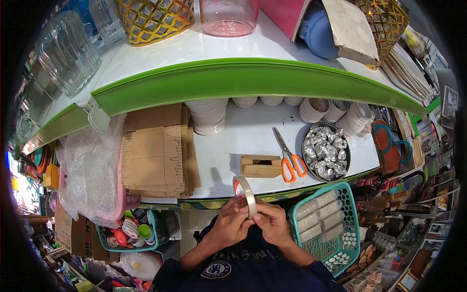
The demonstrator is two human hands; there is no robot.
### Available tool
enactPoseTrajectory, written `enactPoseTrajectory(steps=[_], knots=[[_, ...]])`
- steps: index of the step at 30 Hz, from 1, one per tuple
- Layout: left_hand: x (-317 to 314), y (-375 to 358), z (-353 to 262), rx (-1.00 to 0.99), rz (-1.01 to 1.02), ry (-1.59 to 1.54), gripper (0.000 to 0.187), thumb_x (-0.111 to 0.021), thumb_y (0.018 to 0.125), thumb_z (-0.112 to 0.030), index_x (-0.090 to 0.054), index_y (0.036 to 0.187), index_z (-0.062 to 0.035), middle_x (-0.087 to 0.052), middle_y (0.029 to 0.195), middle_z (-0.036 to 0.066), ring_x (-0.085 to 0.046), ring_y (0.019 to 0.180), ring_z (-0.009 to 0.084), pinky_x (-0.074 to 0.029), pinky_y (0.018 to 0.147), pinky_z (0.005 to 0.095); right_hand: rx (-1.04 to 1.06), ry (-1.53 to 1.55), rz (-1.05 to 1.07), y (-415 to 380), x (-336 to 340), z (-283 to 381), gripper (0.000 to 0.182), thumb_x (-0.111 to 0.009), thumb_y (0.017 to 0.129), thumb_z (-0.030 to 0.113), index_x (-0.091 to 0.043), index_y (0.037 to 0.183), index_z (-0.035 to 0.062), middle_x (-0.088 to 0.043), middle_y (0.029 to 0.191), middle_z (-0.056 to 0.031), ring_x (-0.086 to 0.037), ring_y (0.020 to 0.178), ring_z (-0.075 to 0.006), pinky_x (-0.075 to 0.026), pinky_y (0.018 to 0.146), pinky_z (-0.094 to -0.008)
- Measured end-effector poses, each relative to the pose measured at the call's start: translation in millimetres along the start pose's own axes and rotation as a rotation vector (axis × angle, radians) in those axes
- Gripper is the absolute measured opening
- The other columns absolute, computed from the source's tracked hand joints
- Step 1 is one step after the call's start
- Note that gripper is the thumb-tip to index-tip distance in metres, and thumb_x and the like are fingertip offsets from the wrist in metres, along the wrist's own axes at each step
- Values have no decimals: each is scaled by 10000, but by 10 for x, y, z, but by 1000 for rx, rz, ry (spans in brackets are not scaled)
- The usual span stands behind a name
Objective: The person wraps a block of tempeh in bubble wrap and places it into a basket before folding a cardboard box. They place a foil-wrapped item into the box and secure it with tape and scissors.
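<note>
white shelf (160, 56), green edging (253, 78)

clear container (228, 15) reads "12am", shirt badge (216, 269) "chelsea", carton (73, 232) "me".

Left hand (229, 225) and right hand (274, 224) grip close side by side.

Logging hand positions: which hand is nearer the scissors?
Right. The right hand is on the wearer's side of the scissors, slightly left; the left hand is on that side too, but farther left.
</note>
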State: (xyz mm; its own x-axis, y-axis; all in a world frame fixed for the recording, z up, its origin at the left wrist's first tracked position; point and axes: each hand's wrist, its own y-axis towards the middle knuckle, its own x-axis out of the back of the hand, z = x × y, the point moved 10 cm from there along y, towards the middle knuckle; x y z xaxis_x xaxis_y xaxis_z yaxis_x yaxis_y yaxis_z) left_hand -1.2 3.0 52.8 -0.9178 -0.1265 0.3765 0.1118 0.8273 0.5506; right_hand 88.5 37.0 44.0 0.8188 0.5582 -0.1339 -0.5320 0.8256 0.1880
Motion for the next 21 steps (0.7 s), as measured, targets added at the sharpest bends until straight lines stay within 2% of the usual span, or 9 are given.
enactPoseTrajectory(steps=[1,3,6,13,15,21], knots=[[6,-3,10,0,-1,3,221,-719,816,-80,-628,987,26,-663,979,208,-639,1028,397,-488,961,511,1,2,2,10,-20,-5,267,-541,1001,133,-660,1178,-27,-683,1175,-151,-634,1123,-254,-480,975,-355],[12,-7,6,-19,2,31,237,-729,797,-79,-635,985,30,-660,994,207,-637,1021,400,-493,963,506,23,-16,-46,27,0,8,327,-561,1001,218,-671,1077,-81,-694,1100,-192,-671,1039,-264,-533,909,-361],[28,-14,-3,-36,-17,85,240,-735,783,-88,-647,976,27,-658,1005,198,-641,1001,396,-501,953,496,-16,21,-16,13,-28,-28,233,-540,1002,134,-675,1109,-24,-694,1136,-145,-640,1103,-255,-475,980,-362],[40,19,-12,-46,-52,115,207,-731,790,-93,-655,951,12,-662,994,185,-645,980,396,-508,930,486,-37,53,-34,27,-7,-51,235,-551,993,138,-681,1109,-19,-694,1124,-152,-651,1079,-259,-482,971,-369],[43,47,-50,-60,-75,78,195,-727,802,-88,-647,952,7,-664,971,181,-648,961,405,-514,908,486,80,-74,1,49,10,42,242,-556,984,134,-683,1129,-13,-695,1112,-155,-651,1080,-268,-485,963,-373],[22,-3,42,-51,-81,62,219,-725,800,-79,-631,978,7,-661,958,178,-648,951,405,-522,878,486,46,-109,12,81,-6,24,232,-574,965,106,-683,1139,-1,-698,1102,-144,-653,1073,-272,-493,949,-373]])
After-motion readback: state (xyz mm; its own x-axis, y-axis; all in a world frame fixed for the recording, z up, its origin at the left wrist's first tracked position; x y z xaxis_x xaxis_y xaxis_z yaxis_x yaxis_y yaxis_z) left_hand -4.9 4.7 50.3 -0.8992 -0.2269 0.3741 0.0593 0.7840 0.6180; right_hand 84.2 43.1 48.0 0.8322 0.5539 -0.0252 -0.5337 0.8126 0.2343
